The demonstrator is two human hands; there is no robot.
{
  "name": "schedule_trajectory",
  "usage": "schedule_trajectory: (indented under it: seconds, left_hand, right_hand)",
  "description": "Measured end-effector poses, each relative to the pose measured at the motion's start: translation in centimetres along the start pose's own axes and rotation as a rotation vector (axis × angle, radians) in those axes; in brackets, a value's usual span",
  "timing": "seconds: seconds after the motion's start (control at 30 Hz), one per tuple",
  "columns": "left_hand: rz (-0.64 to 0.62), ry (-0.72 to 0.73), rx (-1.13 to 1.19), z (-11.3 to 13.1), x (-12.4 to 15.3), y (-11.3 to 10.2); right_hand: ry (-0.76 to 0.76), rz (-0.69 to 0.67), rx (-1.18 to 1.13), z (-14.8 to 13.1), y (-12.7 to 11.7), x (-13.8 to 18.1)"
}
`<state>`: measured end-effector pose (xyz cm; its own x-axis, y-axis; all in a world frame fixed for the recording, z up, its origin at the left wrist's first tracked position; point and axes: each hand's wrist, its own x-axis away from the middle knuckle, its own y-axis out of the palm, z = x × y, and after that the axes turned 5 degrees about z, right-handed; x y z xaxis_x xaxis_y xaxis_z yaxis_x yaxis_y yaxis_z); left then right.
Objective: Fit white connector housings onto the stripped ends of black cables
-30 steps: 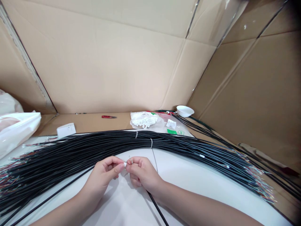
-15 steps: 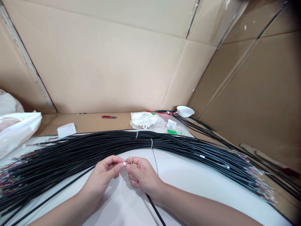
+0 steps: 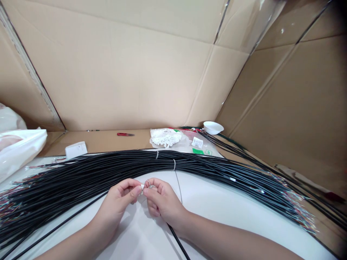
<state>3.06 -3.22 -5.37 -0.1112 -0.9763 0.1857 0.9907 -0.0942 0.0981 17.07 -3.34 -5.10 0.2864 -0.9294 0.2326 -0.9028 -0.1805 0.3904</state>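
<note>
Between thumb and fingertips, my left hand (image 3: 123,196) pinches a small white connector housing (image 3: 142,187). Right beside it, my right hand (image 3: 162,198) is closed on the thin wire ends (image 3: 148,183) of a black cable (image 3: 177,238). The cable comes out below my right palm and runs down toward the bottom edge. Whether a wire sits inside the housing is too small to tell. Just beyond my hands, a thick bundle of black cables (image 3: 108,168) lies in an arc, held by pale ties (image 3: 174,165).
A bag of small white housings (image 3: 166,139) lies behind the bundle, with a white bowl (image 3: 213,128) to its right. A red-handled tool (image 3: 125,134) and a white label (image 3: 76,149) are at the back left. Cardboard walls (image 3: 121,72) enclose the table. A plastic bag (image 3: 20,148) is far left.
Both hands stay nearly in place, with slight finger movement at the white housing and the wire ends. The rest of the scene looks the same.
</note>
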Motion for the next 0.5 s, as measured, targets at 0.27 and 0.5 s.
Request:
schedule_trajectory:
  seconds: [0.27,0.5]
  left_hand:
    - [-0.032,0.011,-0.067,0.12,-0.02,-0.03]
    - [-0.082,0.034,-0.057,0.05,-0.07,-0.01]
  right_hand:
    - [-0.002,0.04,0.021,0.06,-0.01,0.16]
    - [-0.044,0.058,0.081,0.32,-0.16,0.14]
